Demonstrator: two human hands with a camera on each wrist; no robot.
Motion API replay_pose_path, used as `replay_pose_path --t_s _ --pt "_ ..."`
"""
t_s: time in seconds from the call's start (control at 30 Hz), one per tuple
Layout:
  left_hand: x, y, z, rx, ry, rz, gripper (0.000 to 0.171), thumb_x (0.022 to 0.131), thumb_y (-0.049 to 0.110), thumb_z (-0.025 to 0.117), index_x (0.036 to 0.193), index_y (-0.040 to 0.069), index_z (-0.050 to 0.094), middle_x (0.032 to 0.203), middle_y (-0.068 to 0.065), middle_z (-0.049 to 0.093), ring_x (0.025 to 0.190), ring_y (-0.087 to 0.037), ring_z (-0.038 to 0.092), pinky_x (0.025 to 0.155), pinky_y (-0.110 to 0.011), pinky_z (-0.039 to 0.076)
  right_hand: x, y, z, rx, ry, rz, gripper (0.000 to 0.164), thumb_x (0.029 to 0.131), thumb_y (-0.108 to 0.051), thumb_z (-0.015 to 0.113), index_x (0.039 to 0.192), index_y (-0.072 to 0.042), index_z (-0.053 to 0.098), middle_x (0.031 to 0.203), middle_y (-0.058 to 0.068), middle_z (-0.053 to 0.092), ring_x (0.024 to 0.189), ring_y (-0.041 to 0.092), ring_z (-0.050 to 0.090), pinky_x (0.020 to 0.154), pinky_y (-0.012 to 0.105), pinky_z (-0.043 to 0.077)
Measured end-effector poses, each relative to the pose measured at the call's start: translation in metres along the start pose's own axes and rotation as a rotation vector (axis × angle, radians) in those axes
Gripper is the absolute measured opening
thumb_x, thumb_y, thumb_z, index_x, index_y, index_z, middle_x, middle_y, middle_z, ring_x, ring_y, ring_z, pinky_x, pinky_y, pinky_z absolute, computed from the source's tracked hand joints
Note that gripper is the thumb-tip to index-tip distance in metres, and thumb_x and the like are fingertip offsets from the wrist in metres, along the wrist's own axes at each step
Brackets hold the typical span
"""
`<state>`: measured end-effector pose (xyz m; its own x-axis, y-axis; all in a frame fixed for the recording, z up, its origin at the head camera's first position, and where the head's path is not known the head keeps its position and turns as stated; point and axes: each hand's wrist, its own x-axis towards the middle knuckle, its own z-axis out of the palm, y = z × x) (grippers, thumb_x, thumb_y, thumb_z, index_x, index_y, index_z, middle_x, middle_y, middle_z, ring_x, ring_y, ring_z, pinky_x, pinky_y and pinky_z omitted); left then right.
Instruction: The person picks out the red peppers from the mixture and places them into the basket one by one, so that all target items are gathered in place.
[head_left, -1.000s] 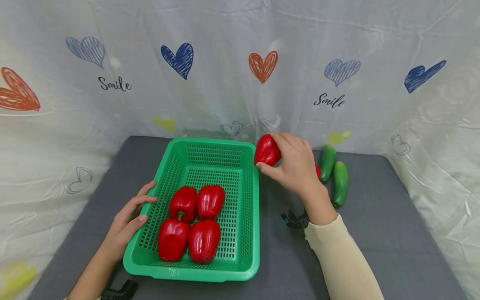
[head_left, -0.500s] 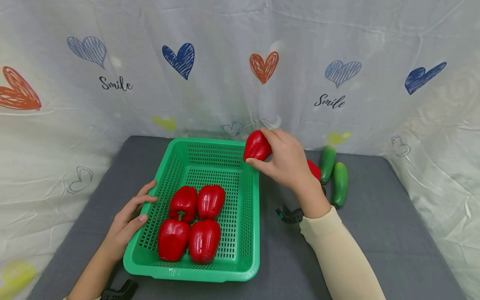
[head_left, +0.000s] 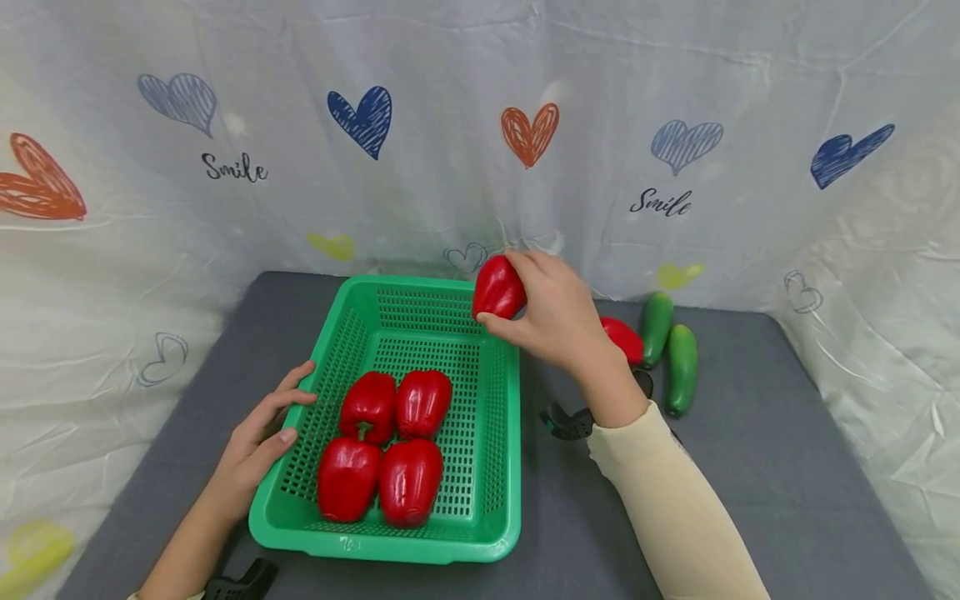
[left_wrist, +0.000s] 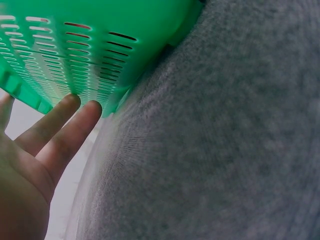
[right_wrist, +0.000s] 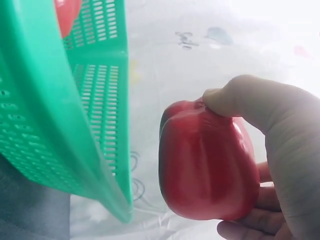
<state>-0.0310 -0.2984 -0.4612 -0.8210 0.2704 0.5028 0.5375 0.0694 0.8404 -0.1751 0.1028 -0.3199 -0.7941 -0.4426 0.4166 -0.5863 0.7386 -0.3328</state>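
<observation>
My right hand (head_left: 551,312) holds a glossy red bell pepper (head_left: 498,287) above the far right corner of the green basket (head_left: 512,450). In the right wrist view, the thumb presses on the end of the held pepper (right_wrist: 207,165), and several fingers curl beneath it. My left hand (head_left: 258,442) rests at the left side of the basket. Its fingertips reach the rim, and in the left wrist view straight fingers (left_wrist: 62,140) lie against the slotted outer wall. Inside the basket, several red bell peppers (head_left: 410,483) sit grouped toward the near left.
On the grey tabletop (head_left: 780,467) to the right lie another red bell pepper (head_left: 622,340), partly hidden by the right arm, and two green cucumbers (head_left: 681,371). A white curtain (head_left: 450,192) printed with hearts hangs behind and at the sides.
My right hand has carried the bell pepper leftward and slightly upward, over the basket's right rim. More of the pepper on the table shows now. The left hand stays put.
</observation>
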Motion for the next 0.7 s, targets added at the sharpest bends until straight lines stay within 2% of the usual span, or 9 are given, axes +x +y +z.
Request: replay_pose_path --t_s 0.4,0.7 --pt "-0.001 0.005 0.0 0.048 0.005 -0.074 0.043 0.101 -0.015 0.041 0.143 -0.012 0.053 0.175 -0.026 0.03 0.163 -0.028 0.027 0.115 -0.026 0.031 0.014 -0.009 0.004 0.031 0.005 0.0 0.079 0.079 -0.043 0.087 0.144 -0.007 0.06 0.131 0.007 0.068 0.115 0.026 0.064 0.085 0.047 0.062" --pt "0.0 0.007 0.001 0.046 0.002 -0.066 0.043 0.102 -0.015 0.041 0.143 -0.012 0.053 0.175 -0.027 0.029 0.163 -0.028 0.027 0.116 -0.024 0.031 0.021 -0.013 0.014 0.042 0.015 -0.049 0.077 0.077 -0.04 0.086 0.142 -0.006 0.062 0.13 0.007 0.069 0.113 0.025 0.065 0.085 0.044 0.062"
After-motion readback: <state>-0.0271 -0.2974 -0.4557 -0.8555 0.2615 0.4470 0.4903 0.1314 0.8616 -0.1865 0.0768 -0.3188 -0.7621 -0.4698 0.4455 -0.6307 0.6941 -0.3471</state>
